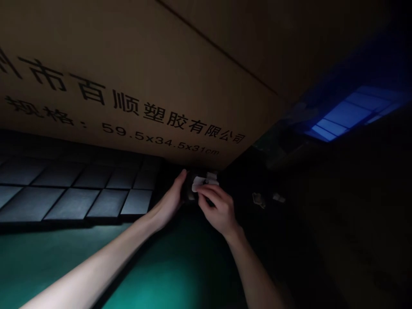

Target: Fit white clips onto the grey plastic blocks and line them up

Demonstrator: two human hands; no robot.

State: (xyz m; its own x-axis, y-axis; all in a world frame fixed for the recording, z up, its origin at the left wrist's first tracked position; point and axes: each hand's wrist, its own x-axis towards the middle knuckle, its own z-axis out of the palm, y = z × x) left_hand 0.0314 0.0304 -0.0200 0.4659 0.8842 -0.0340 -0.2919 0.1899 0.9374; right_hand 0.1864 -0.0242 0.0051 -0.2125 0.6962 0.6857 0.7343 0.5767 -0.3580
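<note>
In the dim light at the foot of a large cardboard carton, a small dark object (190, 197) bears white, paper-like pieces on top. Its exact kind is too dark to make out. My left hand (174, 193) grips its left side, thumb pointing up, the other fingers hidden. From the right, my right hand (219, 206) reaches over it, thumb and forefinger closed in a pinch at the edge of a white piece (200, 181). Another small white piece (211, 176) lies just beyond.
The cardboard carton (135, 64), printed with dark characters and sizes, rises directly behind my hands. Rows of flat grey rectangular packs (71, 204) lie left on a green surface (154, 274). Small pale scraps (258, 200) lie right. A blue bin-like thing (347, 111) stands far right.
</note>
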